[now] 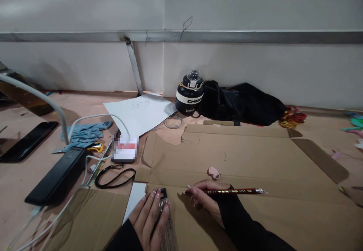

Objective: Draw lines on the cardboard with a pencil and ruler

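While steadying a ruler-like strip (169,226) with left hand (148,217), holding a pencil (236,191) in right hand (206,197).
Pressing with left thumb apart from fingers; pinching pencil between fingertips over cardboard (244,160).

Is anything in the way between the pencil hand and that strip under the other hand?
Nothing that I can see: just cardboard lies between the right hand and the strip. The pink thing sits farther back.

The left grip (149,217) lies palm-down, outstretched; the right grip (208,198) is curled, pinching.
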Available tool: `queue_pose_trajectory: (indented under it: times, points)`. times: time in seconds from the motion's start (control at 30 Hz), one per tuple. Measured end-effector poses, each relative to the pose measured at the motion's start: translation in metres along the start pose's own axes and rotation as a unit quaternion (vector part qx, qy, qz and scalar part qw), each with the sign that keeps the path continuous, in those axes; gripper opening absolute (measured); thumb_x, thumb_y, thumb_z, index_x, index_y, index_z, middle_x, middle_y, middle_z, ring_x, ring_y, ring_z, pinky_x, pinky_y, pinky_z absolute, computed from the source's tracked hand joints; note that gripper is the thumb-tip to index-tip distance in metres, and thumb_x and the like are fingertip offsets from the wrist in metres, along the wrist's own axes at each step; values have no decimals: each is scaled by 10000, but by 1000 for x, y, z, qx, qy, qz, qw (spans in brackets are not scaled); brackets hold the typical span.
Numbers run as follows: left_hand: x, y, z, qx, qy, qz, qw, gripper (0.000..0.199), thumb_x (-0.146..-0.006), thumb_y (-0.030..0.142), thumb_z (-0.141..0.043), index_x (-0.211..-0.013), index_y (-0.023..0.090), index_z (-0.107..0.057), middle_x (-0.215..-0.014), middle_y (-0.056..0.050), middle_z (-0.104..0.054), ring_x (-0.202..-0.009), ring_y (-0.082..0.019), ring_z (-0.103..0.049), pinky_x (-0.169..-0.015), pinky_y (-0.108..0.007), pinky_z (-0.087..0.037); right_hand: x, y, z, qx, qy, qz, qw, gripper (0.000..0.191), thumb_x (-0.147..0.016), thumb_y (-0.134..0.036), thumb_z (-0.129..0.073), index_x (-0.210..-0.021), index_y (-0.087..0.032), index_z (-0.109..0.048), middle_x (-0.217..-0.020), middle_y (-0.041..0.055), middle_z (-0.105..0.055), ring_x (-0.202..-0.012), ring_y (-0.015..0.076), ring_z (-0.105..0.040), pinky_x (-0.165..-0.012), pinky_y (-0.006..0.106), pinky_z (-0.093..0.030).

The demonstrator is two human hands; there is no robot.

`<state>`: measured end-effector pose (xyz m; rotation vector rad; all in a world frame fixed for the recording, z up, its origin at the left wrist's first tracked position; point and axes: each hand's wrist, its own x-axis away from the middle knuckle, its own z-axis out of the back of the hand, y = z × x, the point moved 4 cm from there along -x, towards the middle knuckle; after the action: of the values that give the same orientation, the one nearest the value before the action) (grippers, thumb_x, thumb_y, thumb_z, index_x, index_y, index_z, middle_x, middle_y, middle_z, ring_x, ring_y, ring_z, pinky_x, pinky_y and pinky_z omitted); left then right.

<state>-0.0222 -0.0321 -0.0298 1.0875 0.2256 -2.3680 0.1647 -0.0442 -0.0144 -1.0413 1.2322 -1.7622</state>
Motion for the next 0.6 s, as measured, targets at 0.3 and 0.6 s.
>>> queue_pose_trajectory:
  times: [0.3,0.6]
  points:
    - [-2,-2,4,9,-13,-21,1000,433,-922,119,-165,-959,133,-596,-1013,-92,-632,-1101,-185,-507,-986,-325,-322,1,-9,0,17,2,5,1000,314,-661,-448,-640,-565,-150,-672,-429,31,-613,-398,126,-547,-419,209,-438]
    - [2,-5,0,14,-50,-43,998,445,-932,140,-147,-994,148,-587,-1116,-51,-589,-1141,-158,-463,-1036,-328,-256,0,-4,0,27,-2,6,1000,326,-668,-474,-622,-583,-164,-679,-407,22,-607,-380,140,-547,-399,229,-440]
